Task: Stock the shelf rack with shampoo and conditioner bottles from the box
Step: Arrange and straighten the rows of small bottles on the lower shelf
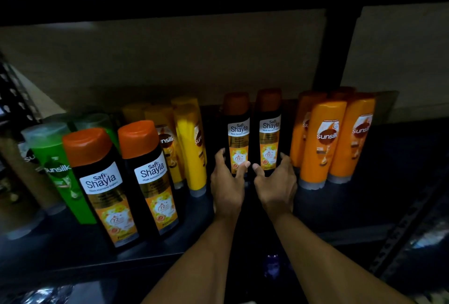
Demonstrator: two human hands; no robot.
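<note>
Fingers (220,156) curled low round two upright bottles standing side by side: left hand (227,186) on the left black bottle (238,131), right hand (275,183) on the right black bottle (269,129).

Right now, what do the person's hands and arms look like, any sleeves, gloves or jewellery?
The left hand and right hand are bare: no gloves, and no rings, watch or bracelet visible in the dim light. The left forearm and right forearm are uncovered down to the frame edge, so no sleeves show.
</note>
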